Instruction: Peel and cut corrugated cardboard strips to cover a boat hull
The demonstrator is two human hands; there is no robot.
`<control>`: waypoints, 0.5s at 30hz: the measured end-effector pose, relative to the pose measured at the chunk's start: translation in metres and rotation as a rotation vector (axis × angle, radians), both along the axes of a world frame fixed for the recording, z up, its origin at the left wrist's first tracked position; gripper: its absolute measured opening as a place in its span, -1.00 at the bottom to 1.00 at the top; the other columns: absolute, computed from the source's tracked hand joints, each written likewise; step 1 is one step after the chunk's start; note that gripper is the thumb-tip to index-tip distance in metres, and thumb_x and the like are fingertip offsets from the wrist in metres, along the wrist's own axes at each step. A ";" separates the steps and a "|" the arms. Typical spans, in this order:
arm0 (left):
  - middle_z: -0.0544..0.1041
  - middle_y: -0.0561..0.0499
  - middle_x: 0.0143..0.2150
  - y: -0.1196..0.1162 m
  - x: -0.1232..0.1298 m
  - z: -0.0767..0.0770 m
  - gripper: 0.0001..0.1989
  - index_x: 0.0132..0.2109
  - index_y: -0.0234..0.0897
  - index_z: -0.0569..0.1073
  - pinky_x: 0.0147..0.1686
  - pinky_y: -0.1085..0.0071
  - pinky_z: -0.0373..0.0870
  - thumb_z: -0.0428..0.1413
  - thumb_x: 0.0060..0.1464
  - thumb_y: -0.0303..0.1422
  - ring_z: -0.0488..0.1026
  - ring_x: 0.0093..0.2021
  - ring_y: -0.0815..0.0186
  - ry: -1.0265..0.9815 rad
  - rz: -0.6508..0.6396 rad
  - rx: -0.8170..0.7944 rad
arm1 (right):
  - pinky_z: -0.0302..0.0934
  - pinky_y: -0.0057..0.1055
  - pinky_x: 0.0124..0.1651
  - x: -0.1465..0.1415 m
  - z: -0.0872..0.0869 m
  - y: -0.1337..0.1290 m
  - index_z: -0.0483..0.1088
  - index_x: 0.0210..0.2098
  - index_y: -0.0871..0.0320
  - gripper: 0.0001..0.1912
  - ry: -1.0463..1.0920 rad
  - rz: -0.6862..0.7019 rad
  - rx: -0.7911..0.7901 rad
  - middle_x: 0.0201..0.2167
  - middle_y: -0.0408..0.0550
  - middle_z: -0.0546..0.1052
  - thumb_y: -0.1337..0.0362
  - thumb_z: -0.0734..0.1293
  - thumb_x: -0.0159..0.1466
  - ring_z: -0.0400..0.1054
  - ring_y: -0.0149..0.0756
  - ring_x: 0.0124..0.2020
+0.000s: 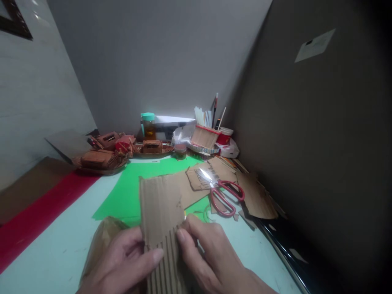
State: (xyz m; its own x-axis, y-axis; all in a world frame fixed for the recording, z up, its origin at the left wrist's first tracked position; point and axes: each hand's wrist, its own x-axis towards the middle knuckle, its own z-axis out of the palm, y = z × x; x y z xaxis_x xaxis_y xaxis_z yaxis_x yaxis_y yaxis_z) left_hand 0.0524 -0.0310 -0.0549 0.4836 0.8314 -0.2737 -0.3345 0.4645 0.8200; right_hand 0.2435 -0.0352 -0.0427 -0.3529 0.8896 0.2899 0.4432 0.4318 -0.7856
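Observation:
Both hands hold a strip of corrugated cardboard (161,204) in front of me. Its far part is smooth, while ridges are bared on the near part. My left hand (125,259) grips the left edge, thumb lying over the ridges. On the right edge, my right hand (205,249) pinches the board between thumb and forefinger, where the smooth layer ends. Red-handled scissors (225,196) lie beyond my right hand, blades apart, on cardboard scraps (196,179). A brown rounded object (104,237) lies partly hidden behind my left hand.
Under the work is a green sheet (122,196) on a pale table (55,245). Brown model boats (101,159) stand at the back left. Farther back are a green-lidded bottle (148,126), a small jar (180,151), a stick holder (205,136) and a red cup (224,136).

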 end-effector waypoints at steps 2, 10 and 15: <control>0.70 -0.07 -0.09 0.000 0.000 0.001 -0.70 -0.02 -0.13 0.63 0.00 0.18 0.48 0.27 0.07 -0.34 0.55 0.05 -0.01 -0.049 -0.010 -0.043 | -0.08 -0.47 -0.50 0.000 -0.001 0.000 0.05 -0.47 0.08 -0.73 0.054 -0.014 0.022 -0.59 -0.27 0.17 0.27 0.11 0.37 0.04 -0.45 -0.58; 0.68 -0.04 -0.05 -0.002 0.003 0.004 -0.69 -0.04 -0.13 0.64 0.17 0.19 0.35 0.29 0.02 -0.42 0.48 0.15 0.02 -0.226 0.039 -0.151 | -0.07 -0.51 -0.56 0.003 -0.006 0.004 0.07 -0.49 0.09 -0.66 0.262 0.016 -0.036 -0.61 -0.29 0.14 0.17 0.11 0.41 0.02 -0.48 -0.60; 0.68 -0.11 -0.04 -0.003 0.006 0.013 -0.66 -0.04 -0.20 0.63 0.13 0.08 0.40 0.32 -0.02 -0.40 0.45 0.17 -0.09 -0.183 0.069 -0.165 | -0.07 -0.54 -0.60 0.002 -0.011 0.005 0.08 -0.49 0.09 -0.57 0.344 0.028 -0.165 -0.65 -0.29 0.18 0.00 0.11 0.42 0.04 -0.51 -0.65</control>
State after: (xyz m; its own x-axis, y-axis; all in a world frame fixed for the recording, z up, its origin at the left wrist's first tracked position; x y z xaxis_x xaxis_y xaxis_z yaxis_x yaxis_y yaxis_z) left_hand 0.0580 -0.0341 -0.0419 0.4809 0.8155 -0.3220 -0.5061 0.5581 0.6575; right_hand 0.2452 -0.0303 -0.0534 -0.2849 0.9256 0.2493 0.1315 0.2953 -0.9463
